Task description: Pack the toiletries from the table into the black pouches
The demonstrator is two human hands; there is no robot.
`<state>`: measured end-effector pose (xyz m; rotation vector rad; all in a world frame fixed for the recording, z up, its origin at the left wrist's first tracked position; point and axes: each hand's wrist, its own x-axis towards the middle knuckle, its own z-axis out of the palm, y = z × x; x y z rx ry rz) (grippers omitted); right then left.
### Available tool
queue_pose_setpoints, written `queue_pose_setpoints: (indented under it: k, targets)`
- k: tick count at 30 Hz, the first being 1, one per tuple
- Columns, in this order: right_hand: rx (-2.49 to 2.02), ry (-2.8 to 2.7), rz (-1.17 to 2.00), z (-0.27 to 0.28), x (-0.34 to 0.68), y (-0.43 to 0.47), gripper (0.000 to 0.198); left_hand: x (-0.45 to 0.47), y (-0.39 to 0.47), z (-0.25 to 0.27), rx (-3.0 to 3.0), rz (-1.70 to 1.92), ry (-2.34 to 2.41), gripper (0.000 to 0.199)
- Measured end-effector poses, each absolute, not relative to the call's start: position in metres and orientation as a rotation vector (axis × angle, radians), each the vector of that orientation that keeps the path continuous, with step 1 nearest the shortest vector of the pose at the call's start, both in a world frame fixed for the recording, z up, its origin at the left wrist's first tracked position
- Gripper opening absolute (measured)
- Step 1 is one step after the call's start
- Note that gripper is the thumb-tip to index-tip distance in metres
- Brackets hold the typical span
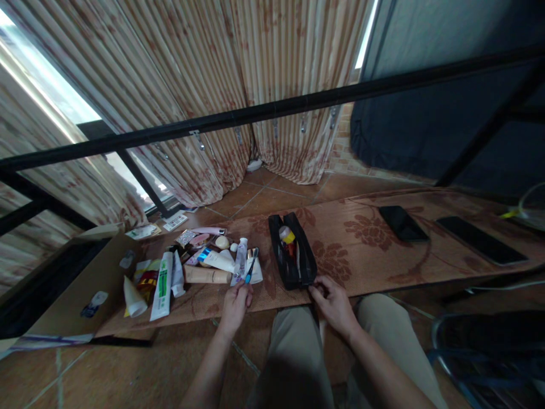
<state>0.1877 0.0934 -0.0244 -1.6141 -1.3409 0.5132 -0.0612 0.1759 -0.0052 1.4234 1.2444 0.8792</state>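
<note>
In my left hand (pixel 237 304) is a toothbrush (pixel 251 267) with a blue handle and dark bristles, its head pointing up and away from me. My right hand (pixel 332 301) pinches the near right corner of a black zip pouch (pixel 277 262). That pouch lies unzipped, and inside it shows a small container with a yellow band (pixel 286 234) above something reddish. Left of the toothbrush spreads a pile of toiletries: a beige tube (pixel 207 275), a white and blue tube (pixel 218 260), a clear purple-tinted tube (pixel 240 258) and a white and green tube (pixel 162 287).
A cardboard box (pixel 108 278) stands at the bench's left end. Two dark phone-like slabs, one nearer (pixel 403 222) and one farther right (pixel 481 240), lie on the patterned cloth (pixel 361 267). A black metal bar (pixel 264 112) crosses behind, before striped curtains (pixel 204 68).
</note>
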Motion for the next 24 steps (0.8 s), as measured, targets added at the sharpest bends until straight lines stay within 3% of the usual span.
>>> queue_pose_setpoints:
  k: [24]
  targets:
    - [-1.598, -1.358, 0.528, -0.0257, 0.1879, 0.0934, 0.020, -0.0639, 0.1765, -0.0108, 1.476, 0.879, 1.256, 0.028]
